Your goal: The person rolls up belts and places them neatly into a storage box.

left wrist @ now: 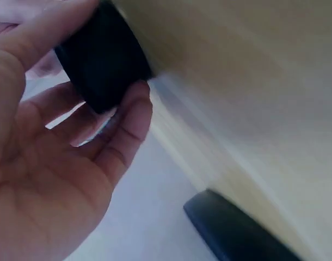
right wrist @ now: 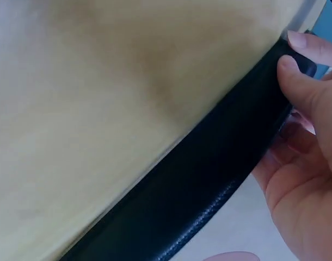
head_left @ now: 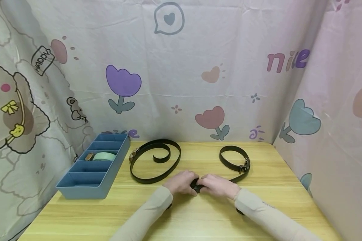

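A black belt is wound at one end into a small tight coil, standing on edge on the table between both hands. My left hand grips the coil, its thumb and fingertips round the black roll in the left wrist view. From the other side my right hand pinches the belt, thumb and forefinger on the strap in the right wrist view. Past the right hand the strap runs on to a loose loop with a metal buckle. The right hand partly hides the coil in the head view.
Left of the hands, a second black belt lies in a wide loose loop with its buckle. A blue divided tray at the left holds a rolled mint-green belt in a middle compartment. Printed curtains enclose the wooden table.
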`<move>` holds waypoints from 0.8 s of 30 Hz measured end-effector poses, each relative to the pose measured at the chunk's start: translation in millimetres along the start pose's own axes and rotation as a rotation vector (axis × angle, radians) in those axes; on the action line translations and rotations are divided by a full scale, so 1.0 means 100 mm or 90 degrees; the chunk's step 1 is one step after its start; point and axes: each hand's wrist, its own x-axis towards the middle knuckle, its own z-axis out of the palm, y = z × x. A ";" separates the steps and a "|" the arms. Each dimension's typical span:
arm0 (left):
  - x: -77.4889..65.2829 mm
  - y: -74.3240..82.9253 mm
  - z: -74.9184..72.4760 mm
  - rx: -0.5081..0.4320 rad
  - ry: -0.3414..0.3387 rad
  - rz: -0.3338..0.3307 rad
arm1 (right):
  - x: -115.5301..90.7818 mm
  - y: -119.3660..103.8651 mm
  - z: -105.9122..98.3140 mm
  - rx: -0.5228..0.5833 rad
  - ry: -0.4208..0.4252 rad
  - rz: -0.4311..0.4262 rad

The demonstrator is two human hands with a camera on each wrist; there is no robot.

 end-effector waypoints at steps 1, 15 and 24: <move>-0.01 0.00 0.01 -0.004 0.006 -0.011 | 0.00 -0.01 0.01 -0.006 0.000 0.003; -0.06 0.01 0.05 -0.001 0.018 -0.007 | -0.02 -0.01 -0.02 0.066 -0.036 0.023; -0.07 0.05 0.02 -0.017 0.039 -0.036 | -0.02 0.04 0.02 0.038 0.044 -0.048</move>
